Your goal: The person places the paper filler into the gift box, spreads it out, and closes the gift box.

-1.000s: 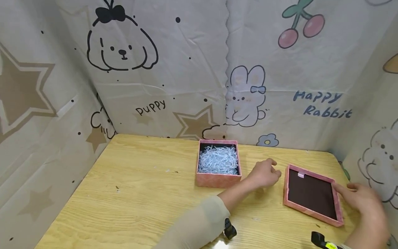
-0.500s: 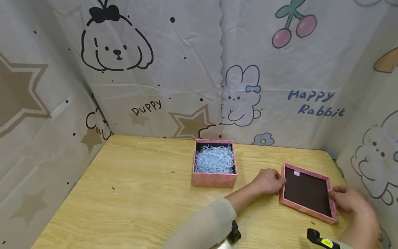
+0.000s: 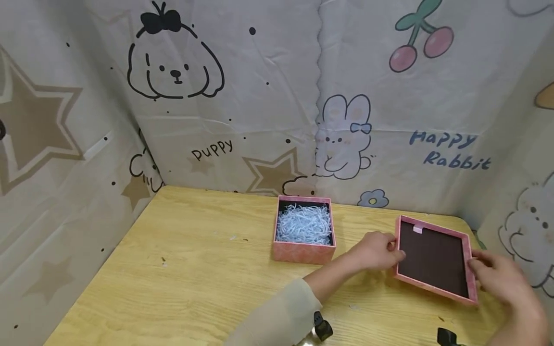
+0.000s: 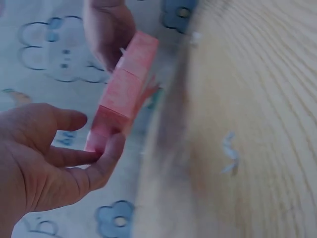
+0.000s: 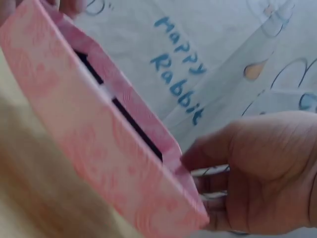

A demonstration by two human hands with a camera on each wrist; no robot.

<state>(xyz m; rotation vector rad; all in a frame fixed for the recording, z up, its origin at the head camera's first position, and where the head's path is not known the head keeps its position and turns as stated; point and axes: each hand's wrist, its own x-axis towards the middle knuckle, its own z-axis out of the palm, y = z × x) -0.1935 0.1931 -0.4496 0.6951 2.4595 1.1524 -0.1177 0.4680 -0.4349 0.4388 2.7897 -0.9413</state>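
A shallow pink box lid (image 3: 433, 264) with a dark inside is held between both hands at the right of the head view, its inside facing up. The left hand (image 3: 376, 251) grips its left side, thumb over the rim. On the opposite side, the right hand (image 3: 502, 278) holds the edge. In the left wrist view, the lid's pink side (image 4: 124, 91) appears raised off the table, with left fingertips (image 4: 111, 148) against it. The right wrist view has the lid's patterned outer wall (image 5: 99, 134) tilted, and the right fingers partly hidden behind it.
An uncovered pink box (image 3: 303, 253) filled with pale blue shredded paper (image 3: 304, 224) stands left of the hands, near the table's back edge. Small scraps lie on the wooden table (image 3: 195, 269). Printed cloth (image 3: 268, 105) closes off the back and sides.
The left hand has reached right and taken hold of the lid's left side. The right hand has kept its grip on the other side. The lid has risen slightly from the table.
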